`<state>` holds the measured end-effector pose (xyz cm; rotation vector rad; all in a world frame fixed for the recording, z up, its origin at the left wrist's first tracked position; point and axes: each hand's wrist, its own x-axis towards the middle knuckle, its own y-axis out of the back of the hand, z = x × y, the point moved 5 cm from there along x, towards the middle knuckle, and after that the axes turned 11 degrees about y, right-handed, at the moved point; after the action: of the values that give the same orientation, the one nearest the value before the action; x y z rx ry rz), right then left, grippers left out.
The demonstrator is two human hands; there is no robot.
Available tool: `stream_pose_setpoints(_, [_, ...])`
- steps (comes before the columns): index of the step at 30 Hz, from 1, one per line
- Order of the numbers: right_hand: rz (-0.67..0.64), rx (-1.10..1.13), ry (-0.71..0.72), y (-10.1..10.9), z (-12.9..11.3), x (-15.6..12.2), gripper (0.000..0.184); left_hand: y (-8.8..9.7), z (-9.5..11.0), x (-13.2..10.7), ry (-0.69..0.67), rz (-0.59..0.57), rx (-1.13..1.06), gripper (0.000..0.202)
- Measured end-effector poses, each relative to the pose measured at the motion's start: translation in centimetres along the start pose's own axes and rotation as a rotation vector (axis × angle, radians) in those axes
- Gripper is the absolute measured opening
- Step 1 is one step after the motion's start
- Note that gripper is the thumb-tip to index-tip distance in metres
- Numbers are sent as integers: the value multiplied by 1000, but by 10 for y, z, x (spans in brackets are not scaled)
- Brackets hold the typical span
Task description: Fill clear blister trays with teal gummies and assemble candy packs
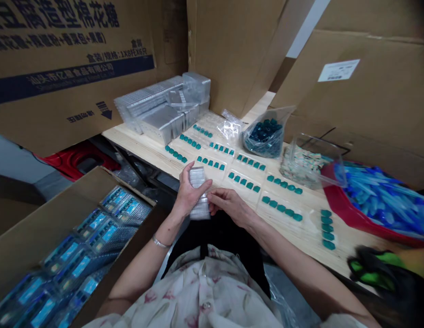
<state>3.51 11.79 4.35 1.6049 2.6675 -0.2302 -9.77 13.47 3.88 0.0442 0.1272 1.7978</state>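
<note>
My left hand [188, 193] is wrapped round a stack of clear plastic trays [200, 210], held upright above my lap at the table's front edge. The fingers of my right hand [228, 203] are pinched together at the right side of this stack; whether they grip a single tray cannot be made out. On the table [232, 223] just beyond my hands lie several clear trays, each with a row of teal gem-like pieces [211, 162]. The nearest row to my right hand is a row of teal pieces [244, 182].
Stacked clear trays [164, 120] stand at the back left. Behind the rows are a bag of dark teal pieces [265, 134], a clear box of small pale pieces [303, 161] and a red basin [338, 205] of blue sticks. A carton [130, 269] of packs stands left; a co-worker's gloved hand [379, 269] is right.
</note>
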Motion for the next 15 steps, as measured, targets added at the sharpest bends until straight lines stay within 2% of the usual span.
stream_pose_setpoints(6, [-14, -11, 56, 1, 0, -1, 30, -1, 1, 1, 11, -10, 20, 78])
stream_pose_setpoints(12, [115, -255, 98, 4, 1, 1, 19, -3, 1, 0, -2, -20, 46, 79])
stream_pose_setpoints(15, [153, -274, 121, 7, 5, 1, 18, -3, 2, 0, -8, -27, 43, 79])
